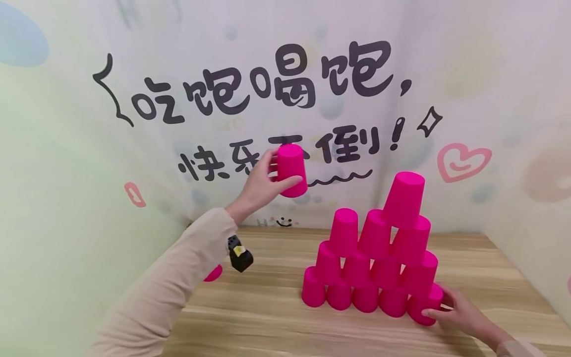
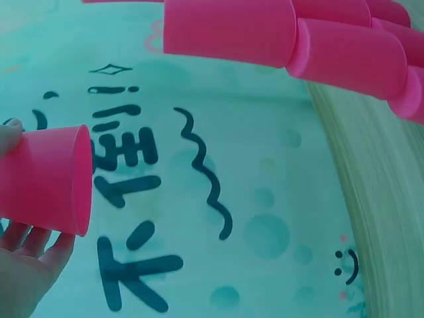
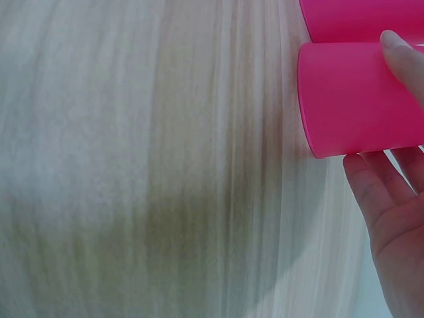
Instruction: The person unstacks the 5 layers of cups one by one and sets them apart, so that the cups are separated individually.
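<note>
My left hand (image 1: 260, 187) holds an upside-down pink cup (image 1: 292, 171) in the air, left of the stack and above the table. Its thumb lies across the cup's front, with the fingers round the far side; in the left wrist view the cup's open rim (image 2: 82, 180) shows. Pink cups stand upside down in a stepped pyramid, a single cup (image 1: 404, 199) topping its right side. At the lower right, my right hand (image 1: 466, 315) grips the end cup (image 1: 424, 307) of the bottom row, thumb in front. The right wrist view shows fingertips (image 3: 358, 169) against that cup's side.
A wood-grain table (image 1: 250, 307) bears the stack. Behind it hangs a printed backdrop (image 1: 267, 29) with large dark characters. Another pink object (image 1: 214, 273) is mostly hidden behind the left sleeve (image 1: 178, 282). A black device (image 1: 241, 255) sits at the left wrist.
</note>
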`<move>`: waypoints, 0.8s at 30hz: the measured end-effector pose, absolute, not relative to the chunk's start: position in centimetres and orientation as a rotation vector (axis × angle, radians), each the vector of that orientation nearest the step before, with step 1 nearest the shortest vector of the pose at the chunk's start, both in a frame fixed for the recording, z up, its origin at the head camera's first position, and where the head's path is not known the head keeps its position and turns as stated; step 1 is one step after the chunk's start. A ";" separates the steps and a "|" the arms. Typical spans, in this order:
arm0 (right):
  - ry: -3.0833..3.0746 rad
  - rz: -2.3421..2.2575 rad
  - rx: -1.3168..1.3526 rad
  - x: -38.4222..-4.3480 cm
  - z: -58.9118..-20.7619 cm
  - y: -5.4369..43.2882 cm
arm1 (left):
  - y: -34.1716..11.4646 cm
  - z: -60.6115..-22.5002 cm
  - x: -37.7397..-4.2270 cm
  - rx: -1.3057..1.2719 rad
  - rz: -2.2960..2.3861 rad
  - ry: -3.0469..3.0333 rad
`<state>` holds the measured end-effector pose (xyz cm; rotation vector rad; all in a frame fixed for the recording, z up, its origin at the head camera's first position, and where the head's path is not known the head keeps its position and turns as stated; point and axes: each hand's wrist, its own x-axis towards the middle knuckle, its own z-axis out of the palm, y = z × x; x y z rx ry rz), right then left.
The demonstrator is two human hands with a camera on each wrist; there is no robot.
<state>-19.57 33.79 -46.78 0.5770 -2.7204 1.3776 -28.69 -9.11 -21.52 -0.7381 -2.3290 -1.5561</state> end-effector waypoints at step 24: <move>-2.727 1.386 0.571 -19.6 -46.8 33.7 | -17.2 -31.7 -29.5 -0.392 -1.606 -2.233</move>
